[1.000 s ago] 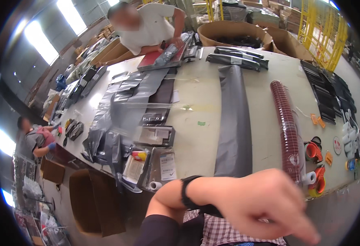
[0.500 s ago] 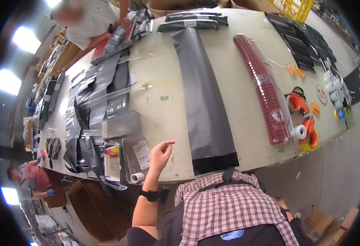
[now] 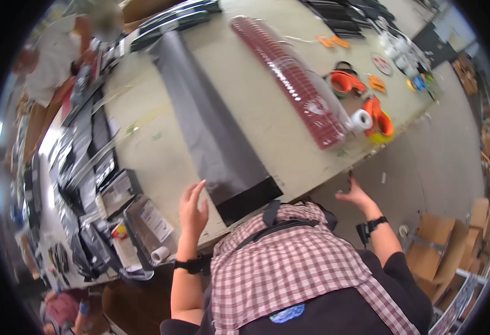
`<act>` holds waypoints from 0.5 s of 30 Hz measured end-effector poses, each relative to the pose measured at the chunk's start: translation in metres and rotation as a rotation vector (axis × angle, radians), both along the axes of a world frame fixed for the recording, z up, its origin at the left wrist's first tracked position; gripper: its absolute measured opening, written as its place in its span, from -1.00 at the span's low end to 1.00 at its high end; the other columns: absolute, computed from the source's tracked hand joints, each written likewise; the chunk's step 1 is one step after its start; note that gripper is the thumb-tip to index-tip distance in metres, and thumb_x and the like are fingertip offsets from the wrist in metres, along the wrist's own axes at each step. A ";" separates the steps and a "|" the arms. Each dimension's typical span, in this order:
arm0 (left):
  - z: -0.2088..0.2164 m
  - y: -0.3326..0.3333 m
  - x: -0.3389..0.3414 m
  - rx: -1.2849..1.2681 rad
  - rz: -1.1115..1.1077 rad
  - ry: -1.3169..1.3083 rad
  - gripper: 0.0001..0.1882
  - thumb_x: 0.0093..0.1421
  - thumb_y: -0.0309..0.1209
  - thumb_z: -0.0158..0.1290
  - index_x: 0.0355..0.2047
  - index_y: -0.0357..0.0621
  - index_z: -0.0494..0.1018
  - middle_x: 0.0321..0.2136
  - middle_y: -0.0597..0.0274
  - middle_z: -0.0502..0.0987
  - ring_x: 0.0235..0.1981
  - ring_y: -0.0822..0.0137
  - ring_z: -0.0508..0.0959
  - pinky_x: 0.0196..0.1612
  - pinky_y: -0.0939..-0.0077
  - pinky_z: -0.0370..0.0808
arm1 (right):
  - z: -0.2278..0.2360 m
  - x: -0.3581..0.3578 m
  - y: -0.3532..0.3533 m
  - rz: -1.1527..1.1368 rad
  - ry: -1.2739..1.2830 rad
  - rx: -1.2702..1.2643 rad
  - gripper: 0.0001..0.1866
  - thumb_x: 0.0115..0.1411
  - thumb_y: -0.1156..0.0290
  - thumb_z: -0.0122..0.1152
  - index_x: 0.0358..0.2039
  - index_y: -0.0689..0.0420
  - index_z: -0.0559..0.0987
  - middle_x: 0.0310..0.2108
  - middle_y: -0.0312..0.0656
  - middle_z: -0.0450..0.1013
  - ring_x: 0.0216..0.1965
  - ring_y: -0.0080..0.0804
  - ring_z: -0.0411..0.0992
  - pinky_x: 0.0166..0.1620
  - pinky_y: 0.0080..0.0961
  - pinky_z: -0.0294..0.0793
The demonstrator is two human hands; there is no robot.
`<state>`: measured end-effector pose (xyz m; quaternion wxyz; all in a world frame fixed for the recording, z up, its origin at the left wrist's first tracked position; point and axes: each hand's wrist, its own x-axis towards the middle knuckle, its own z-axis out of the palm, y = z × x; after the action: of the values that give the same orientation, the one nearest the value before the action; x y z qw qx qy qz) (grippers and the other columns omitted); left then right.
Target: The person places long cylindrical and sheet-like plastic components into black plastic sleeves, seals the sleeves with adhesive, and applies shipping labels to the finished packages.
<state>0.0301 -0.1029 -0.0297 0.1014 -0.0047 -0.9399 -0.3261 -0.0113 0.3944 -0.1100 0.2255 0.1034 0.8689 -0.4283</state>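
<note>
My left hand is raised at the near edge of the table, with fingers apart and nothing in them. It is beside the black end of a long grey plastic mailer bag, which lies flat and stretches away from me; I cannot tell whether it touches. My right hand hovers past the near table edge, fingers spread, holding nothing. To the right of the bag lies a long dark red roll wrapped in clear plastic. A small white roll stands beside its near end.
Orange tape dispensers sit at the right. At the left are grey plastic bags, a clear pouch with a label and another white roll. A person works at the far left. Cardboard boxes stand lower right.
My view has swung to the right, so the table appears shifted left and turned. My right hand has come up into sight with fingers spread. My left hand's fingers have straightened.
</note>
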 end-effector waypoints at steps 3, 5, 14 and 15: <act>0.007 0.001 0.008 0.049 0.003 -0.006 -0.53 -0.06 -0.65 0.01 -0.07 -0.05 0.40 -0.18 0.03 0.39 -0.22 0.09 0.43 -0.20 0.37 0.43 | -0.025 -0.006 0.000 -0.315 0.323 -0.150 -0.46 -0.19 0.70 0.03 -0.07 0.26 0.34 -0.11 0.00 0.32 0.03 -0.28 0.29 0.12 -0.47 0.20; 0.004 0.005 0.009 0.049 -0.009 0.008 -0.56 -0.04 -0.66 0.00 -0.10 -0.07 0.42 -0.20 0.02 0.39 -0.28 0.12 0.45 -0.25 0.42 0.45 | -0.032 -0.005 0.009 -0.489 0.418 -0.318 -0.64 -0.22 0.78 -0.18 -0.37 0.23 0.43 -0.37 -0.17 0.42 -0.25 -0.48 0.39 -0.13 -0.62 0.35; 0.004 0.007 0.009 0.047 -0.100 0.010 -0.66 -0.05 -0.68 -0.02 -0.24 -0.09 0.47 -0.28 0.12 0.43 -0.32 0.16 0.47 -0.25 0.39 0.41 | 0.005 0.006 0.022 -0.745 -0.354 -0.839 -0.32 0.16 -0.13 -0.27 0.03 0.21 0.37 -0.20 -0.22 0.35 -0.29 -0.55 0.22 -0.19 -0.51 0.19; 0.004 0.007 0.010 0.042 -0.062 0.022 -0.67 -0.04 -0.68 -0.02 -0.24 -0.09 0.47 -0.28 0.11 0.43 -0.31 0.16 0.47 -0.24 0.39 0.41 | 0.003 0.008 0.026 -0.747 -0.358 -0.839 -0.32 0.16 -0.13 -0.27 0.03 0.21 0.37 -0.20 -0.22 0.35 -0.29 -0.55 0.22 -0.19 -0.51 0.19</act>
<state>0.0397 -0.0962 -0.0259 0.1015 -0.0351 -0.9310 -0.3488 -0.0035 0.4202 -0.1074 0.2242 0.3748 0.4782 -0.7619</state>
